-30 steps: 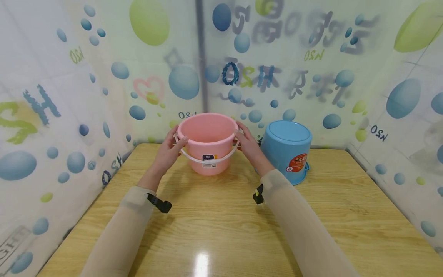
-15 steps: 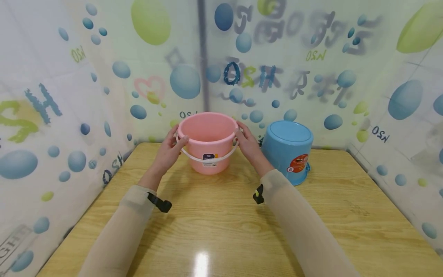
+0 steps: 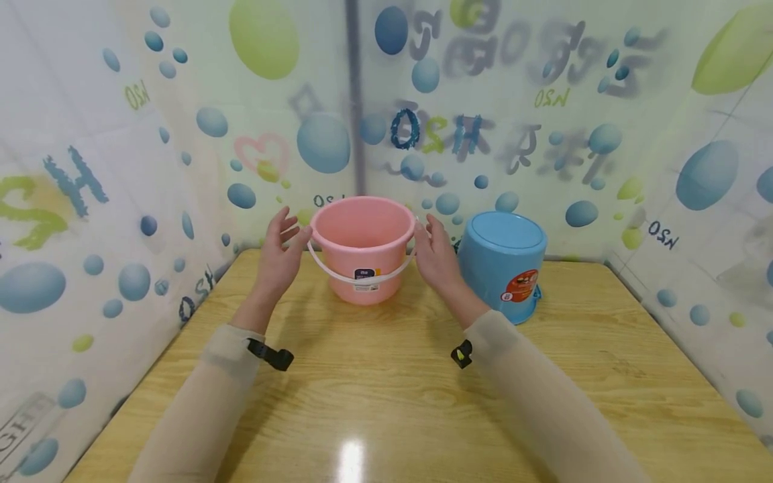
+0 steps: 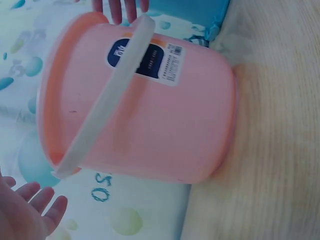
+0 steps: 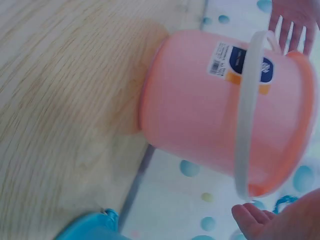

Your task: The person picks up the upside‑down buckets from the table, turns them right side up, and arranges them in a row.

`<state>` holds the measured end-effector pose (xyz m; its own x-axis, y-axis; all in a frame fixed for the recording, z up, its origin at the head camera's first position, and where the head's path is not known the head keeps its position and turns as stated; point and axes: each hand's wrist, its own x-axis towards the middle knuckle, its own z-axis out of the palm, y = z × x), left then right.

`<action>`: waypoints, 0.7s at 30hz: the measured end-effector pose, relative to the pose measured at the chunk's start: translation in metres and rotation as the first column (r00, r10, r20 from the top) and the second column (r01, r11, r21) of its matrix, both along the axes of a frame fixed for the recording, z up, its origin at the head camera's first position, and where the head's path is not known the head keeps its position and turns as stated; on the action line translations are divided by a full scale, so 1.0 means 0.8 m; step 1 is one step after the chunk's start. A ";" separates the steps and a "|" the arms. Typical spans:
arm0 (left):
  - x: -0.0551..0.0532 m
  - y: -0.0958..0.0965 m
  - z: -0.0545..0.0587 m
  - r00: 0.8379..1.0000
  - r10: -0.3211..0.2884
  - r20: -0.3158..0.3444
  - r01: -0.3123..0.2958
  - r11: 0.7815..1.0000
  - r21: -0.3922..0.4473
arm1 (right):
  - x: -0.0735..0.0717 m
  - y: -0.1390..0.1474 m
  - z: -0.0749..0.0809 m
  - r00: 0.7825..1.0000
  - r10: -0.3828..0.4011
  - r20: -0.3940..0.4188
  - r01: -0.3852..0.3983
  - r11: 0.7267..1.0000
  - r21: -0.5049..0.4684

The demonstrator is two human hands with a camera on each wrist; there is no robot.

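Note:
A pink bucket [image 3: 362, 268] stands upright on the table, its white handle [image 3: 362, 280] hanging down across the front label. To its left, my left hand [image 3: 281, 258] is apart from the rim, fingers loosely spread and holding nothing. In the left wrist view a gap shows between that hand [image 4: 30, 210] and the bucket [image 4: 165, 120]. My right hand [image 3: 436, 258] is close beside the right of the rim, its fingers relaxed around nothing. The right wrist view shows this hand [image 5: 285, 220] just off the rim of the bucket [image 5: 190, 100].
A blue bucket [image 3: 502, 268] with a red label stands upside down to the right, close to my right hand. The wooden table [image 3: 362, 376] runs up to a patterned curtain [image 3: 513, 100] at the back and sides.
Both hands have let go of the pink bucket's rim and moved outward, the left one farther. The pink bucket stays in place.

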<state>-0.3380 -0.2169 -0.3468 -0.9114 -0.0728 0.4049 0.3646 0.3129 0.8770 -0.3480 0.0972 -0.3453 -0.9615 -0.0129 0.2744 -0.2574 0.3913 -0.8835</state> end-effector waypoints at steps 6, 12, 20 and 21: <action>0.018 0.008 0.020 0.990 -0.016 -0.139 0.019 1.000 0.019 | 0.029 0.016 0.012 0.998 0.056 -0.025 -0.056 0.998 0.026; 0.041 0.031 0.040 0.973 -0.113 -0.202 0.115 0.993 -0.005 | 0.063 0.038 0.020 0.992 0.113 -0.060 -0.109 0.992 0.066; 0.074 0.076 0.051 0.911 -0.344 -0.226 0.346 0.938 -0.034 | 0.102 0.069 0.017 0.968 0.221 -0.121 -0.201 0.967 0.154; 0.077 0.082 0.050 0.895 -0.382 -0.230 0.385 0.922 -0.035 | 0.108 0.074 0.015 0.966 0.230 -0.120 -0.209 0.964 0.165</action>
